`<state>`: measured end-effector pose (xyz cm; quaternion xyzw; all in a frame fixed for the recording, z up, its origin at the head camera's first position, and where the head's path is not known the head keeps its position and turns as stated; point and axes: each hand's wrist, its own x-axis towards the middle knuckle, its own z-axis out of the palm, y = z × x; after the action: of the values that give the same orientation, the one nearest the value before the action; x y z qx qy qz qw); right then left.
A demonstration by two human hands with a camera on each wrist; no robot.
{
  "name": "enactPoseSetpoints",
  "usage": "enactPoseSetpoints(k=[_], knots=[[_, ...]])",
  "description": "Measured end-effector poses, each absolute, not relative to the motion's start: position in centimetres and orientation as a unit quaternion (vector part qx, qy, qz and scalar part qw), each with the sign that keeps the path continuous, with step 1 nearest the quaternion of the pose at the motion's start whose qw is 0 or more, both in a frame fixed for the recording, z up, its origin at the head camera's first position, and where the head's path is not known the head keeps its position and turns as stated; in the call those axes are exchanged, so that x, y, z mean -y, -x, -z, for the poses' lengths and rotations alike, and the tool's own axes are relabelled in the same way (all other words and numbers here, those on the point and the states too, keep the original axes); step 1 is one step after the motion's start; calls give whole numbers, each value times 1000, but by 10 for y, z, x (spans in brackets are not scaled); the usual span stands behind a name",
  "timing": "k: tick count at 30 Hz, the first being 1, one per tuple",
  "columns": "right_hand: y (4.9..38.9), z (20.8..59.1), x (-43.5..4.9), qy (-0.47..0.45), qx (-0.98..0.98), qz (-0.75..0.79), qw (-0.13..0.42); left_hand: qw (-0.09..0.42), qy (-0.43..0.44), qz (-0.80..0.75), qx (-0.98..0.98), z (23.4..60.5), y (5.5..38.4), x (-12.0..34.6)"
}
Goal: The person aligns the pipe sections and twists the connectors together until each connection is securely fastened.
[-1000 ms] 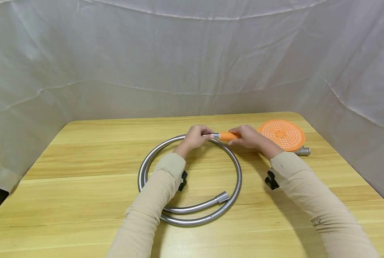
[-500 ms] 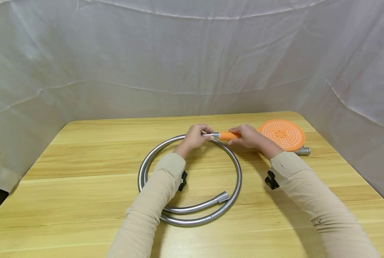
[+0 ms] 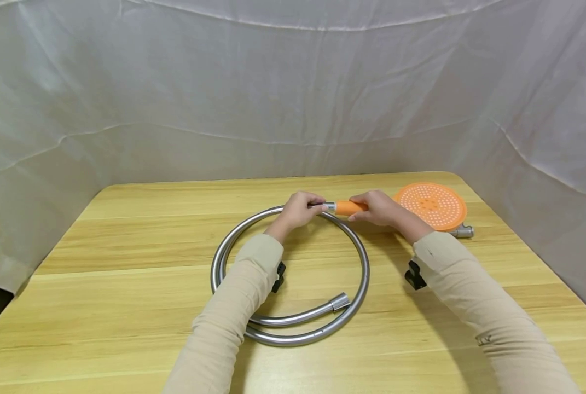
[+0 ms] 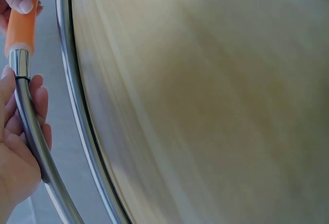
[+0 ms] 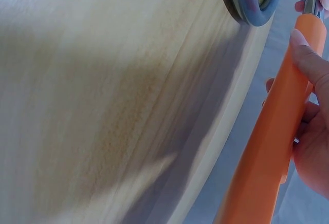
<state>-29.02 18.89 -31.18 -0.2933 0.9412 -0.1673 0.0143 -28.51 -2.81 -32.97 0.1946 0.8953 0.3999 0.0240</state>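
Note:
My left hand [image 3: 300,209] holds a silver shower hose [image 3: 365,268] just behind its metal end fitting [image 4: 19,63]. In the left wrist view the thumb lies at the fitting's lower edge and the fingers curl behind the hose. That fitting meets the end of an orange shower handle [image 5: 272,142], in line with it. My right hand [image 3: 378,209] grips this handle, thumb along its near side. Past the right wrist shows the round, perforated orange shower head [image 3: 430,207], face up. The palm and forearm hide part of the handle in the head view.
The rest of the hose lies coiled on the wooden table [image 3: 125,306], its free end fitting [image 3: 339,301] inside the near side of the loop. A small grey metal piece [image 3: 464,231] sticks out beside the shower head. Pale cloth [image 3: 293,98] hangs behind the table and along its sides.
My left fingers shift slightly at the hose's end fitting. Both arms, the handle and the coil stay where they were.

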Motion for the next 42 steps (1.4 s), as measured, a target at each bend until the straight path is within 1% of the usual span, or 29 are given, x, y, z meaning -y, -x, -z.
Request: enactPoseSetpoints(k=[8, 19, 37, 42], knots=[[288, 312, -189, 288, -943, 164, 20, 30, -206, -382, -900, 330, 285, 26], [289, 314, -188, 284, -944, 168, 23, 32, -187, -382, -905, 331, 287, 26], [290, 314, -187, 293, -941, 169, 19, 12, -182, -411, -893, 331, 286, 28], [290, 314, -187, 288, -942, 171, 20, 14, -177, -420, -890, 332, 287, 28]])
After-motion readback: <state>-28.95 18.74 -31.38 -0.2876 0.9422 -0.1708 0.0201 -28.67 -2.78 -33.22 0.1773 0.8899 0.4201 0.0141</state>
